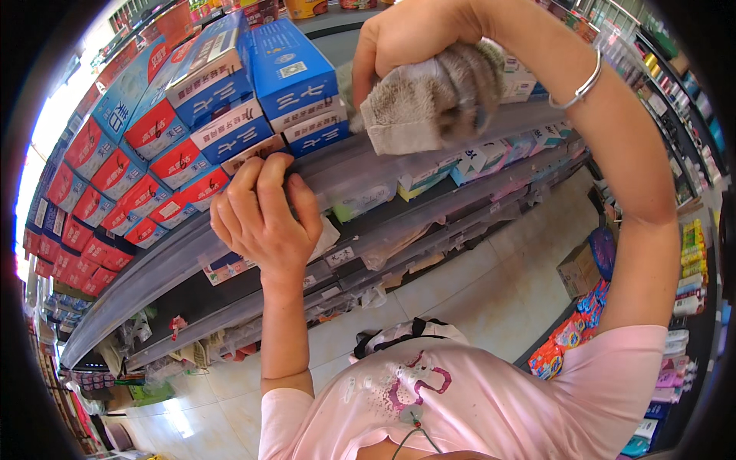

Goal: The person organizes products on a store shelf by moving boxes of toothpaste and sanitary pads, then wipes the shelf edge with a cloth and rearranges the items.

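A crumpled grey terry cloth (411, 106) hangs from my right hand (417, 37), which is shut on it above the shelf's front edge. My left hand (267, 213) lies at the clear front strip of the shelf (339, 178), its fingers curled over the strip beside the lowest toothpaste boxes. Directly behind its fingertips stand stacked blue-and-white boxes (227, 135), their fronts bearing writing. A taller blue box (293, 63) sits on top, left of the cloth. Further left are rows of red-and-blue boxes (172, 161). Part of the right hand's fingers is hidden by the cloth.
Lower shelves hold light-coloured cartons (483, 158) and loose plastic wrap. Tubs (307, 7) stand on the level above. Orange bagged packs (560, 345) and a cardboard box (578, 270) are on the right, near another stocked shelf (690, 299). The floor is tiled (483, 282).
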`<state>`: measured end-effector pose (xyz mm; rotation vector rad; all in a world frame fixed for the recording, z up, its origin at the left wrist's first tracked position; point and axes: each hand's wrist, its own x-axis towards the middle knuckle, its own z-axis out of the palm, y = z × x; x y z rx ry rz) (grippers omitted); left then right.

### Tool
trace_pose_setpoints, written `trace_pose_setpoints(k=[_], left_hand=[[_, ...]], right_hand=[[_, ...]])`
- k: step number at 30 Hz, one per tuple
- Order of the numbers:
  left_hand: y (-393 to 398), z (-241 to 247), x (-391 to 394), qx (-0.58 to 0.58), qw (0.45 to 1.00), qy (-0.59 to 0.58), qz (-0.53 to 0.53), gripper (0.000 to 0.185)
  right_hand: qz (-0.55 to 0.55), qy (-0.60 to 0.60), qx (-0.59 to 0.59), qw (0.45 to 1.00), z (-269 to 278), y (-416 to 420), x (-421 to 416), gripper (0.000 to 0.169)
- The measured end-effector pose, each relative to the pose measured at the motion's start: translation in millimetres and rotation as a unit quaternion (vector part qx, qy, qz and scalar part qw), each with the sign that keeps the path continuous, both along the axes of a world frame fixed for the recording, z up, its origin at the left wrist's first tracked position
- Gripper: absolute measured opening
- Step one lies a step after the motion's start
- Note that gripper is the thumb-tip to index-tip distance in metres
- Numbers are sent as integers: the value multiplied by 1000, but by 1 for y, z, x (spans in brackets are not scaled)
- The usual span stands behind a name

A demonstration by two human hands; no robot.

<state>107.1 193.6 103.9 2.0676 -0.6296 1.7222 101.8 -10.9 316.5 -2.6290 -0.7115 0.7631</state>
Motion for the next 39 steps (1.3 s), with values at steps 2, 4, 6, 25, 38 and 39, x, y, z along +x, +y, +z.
trace_pose_setpoints(k=[2, 4, 6, 25, 38, 39], left_hand=[[10, -2, -2, 19, 999, 15, 21, 17], [-10, -1, -1, 6, 999, 8, -30, 17], [-10, 1, -1, 7, 999, 19, -32, 17], [-4, 4, -5, -1, 999, 28, -35, 16], [-9, 3, -3, -9, 999, 32, 3, 13], [-8, 2, -2, -7, 1000, 26, 1, 13]], right_hand=[[-14, 71, -69, 995, 29, 14, 2, 34], [-97, 137, -156, 973, 63, 6, -32, 30], [-140, 190, -232, 944, 69, 4, -55, 26], [29, -451, -129, 883, -77, -12, -42, 39], [16, -529, -96, 843, -92, -10, -45, 27], [17, -533, -89, 841, -94, -10, -44, 27]])
